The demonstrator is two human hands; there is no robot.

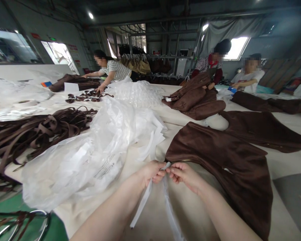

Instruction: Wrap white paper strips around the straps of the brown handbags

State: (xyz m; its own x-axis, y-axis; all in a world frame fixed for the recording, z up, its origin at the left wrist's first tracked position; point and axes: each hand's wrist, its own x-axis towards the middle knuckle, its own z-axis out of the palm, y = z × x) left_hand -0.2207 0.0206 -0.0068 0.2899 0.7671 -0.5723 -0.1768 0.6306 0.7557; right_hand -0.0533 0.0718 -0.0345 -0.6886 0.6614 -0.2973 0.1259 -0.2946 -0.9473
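Note:
My left hand [155,171] and my right hand [181,174] meet at the near left tip of a dark brown leather-like bag [215,150]. Both are closed, fingertips pinching a white strip [168,209] that loops between them. Two tails of it hang down toward me, one below each hand. Whether the loop passes round part of the bag is hidden by my fingers. Left of my hands lies a crumpled clear plastic bag [90,164] with printed text. Loose white paper strips [150,144] rest just beyond my left hand.
Brown straps [52,129] are heaped at the left. More brown bags [198,95] lie across the table [287,201]. Bubble wrap [137,92] sits mid-table. One co-worker [119,70] leans in at far left; two others [210,63] work at far right. A metal-framed stool [40,222] stands lower left.

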